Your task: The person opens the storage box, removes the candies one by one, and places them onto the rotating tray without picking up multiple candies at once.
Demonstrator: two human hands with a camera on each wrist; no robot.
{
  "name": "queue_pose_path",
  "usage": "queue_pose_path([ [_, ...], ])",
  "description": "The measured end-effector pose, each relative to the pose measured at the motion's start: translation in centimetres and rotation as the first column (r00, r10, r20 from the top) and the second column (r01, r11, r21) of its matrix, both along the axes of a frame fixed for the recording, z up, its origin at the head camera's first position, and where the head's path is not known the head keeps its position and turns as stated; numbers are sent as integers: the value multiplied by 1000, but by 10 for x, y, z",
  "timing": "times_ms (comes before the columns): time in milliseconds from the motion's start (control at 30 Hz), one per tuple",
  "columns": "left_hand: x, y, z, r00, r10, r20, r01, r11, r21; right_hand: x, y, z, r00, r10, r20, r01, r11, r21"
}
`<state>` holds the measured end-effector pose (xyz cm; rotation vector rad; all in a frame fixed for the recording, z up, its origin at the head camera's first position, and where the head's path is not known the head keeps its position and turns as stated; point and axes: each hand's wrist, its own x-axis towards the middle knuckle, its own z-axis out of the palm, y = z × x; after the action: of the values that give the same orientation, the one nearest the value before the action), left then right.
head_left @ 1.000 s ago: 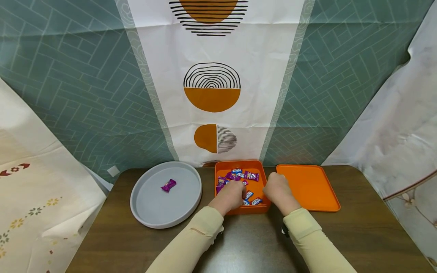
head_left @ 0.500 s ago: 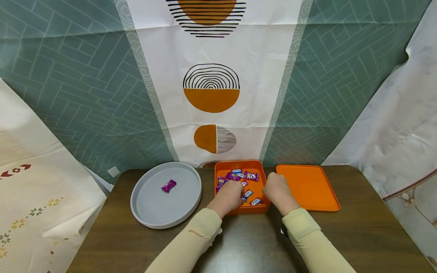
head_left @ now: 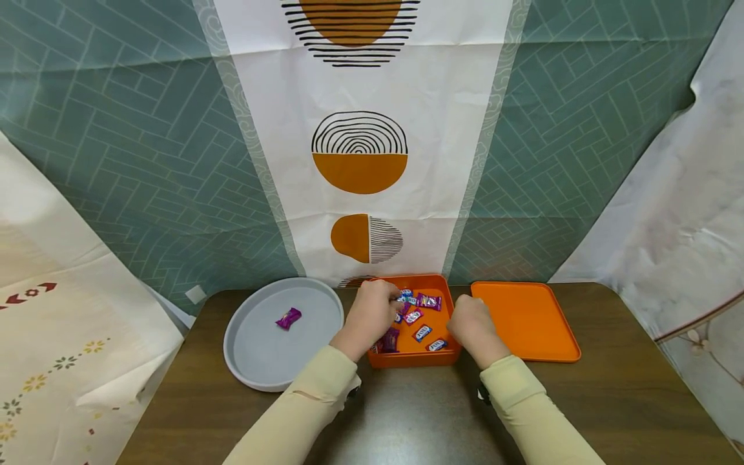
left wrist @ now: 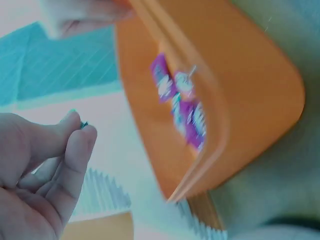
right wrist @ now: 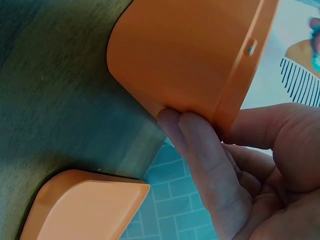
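Note:
My left hand (head_left: 371,315) hovers over the left side of an orange box (head_left: 415,360). Its thumb and forefinger pinch a small candy (left wrist: 84,124), mostly hidden by the fingertips; a bit of blue-green wrapper (right wrist: 316,55) shows in the right wrist view. My right hand (head_left: 472,326) grips the box's right rim, thumb on one side of the wall and fingers on the other. Inside the box lie several wrapped candies: purple ones (head_left: 429,301), a pink one (head_left: 413,316) and blue-and-white ones (head_left: 422,332). My left hand covers some of them.
A round grey tray (head_left: 256,361) to the left bears one purple candy (head_left: 289,318). On the right lies a flat orange tray (head_left: 526,320). Everything stands on a dark wooden table (head_left: 415,413), with a patterned cloth (head_left: 360,174) hanging behind.
My left hand has risen from among the candies and shifted left and back, pinching one. Candies near the box's front left now show. The right hand keeps its grip on the rim.

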<state>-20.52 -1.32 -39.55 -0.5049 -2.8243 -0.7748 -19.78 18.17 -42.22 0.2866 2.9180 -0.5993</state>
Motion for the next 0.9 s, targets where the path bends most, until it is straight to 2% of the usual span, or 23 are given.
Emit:
queue_pose_path([
  [67,-2,-9,7,999,35,-25,-33,998,62,0,0,0,1000,3,-6,-3,1000,2],
  [167,-7,-25,14,995,96,-13,-93,986,135,0,-1,0,1000,4,-17,-3,1000,11],
  [300,-12,-48,20,985,168,28,-170,972,162,0,0,-1,999,15,-44,-13,999,33],
  [433,-16,-72,19,975,217,34,-220,962,162,0,0,-3,999,13,-38,-12,1000,28],
  [633,-17,-101,13,960,279,36,-280,958,52,-1,0,-4,1000,2,-7,-2,1000,14],
  [767,-17,-113,8,946,316,77,-316,949,-11,-2,0,-5,1000,3,-5,-3,1000,25],
  [900,-19,-121,4,937,339,81,-335,940,-59,-1,0,-4,1000,9,-15,-8,1000,25],
])
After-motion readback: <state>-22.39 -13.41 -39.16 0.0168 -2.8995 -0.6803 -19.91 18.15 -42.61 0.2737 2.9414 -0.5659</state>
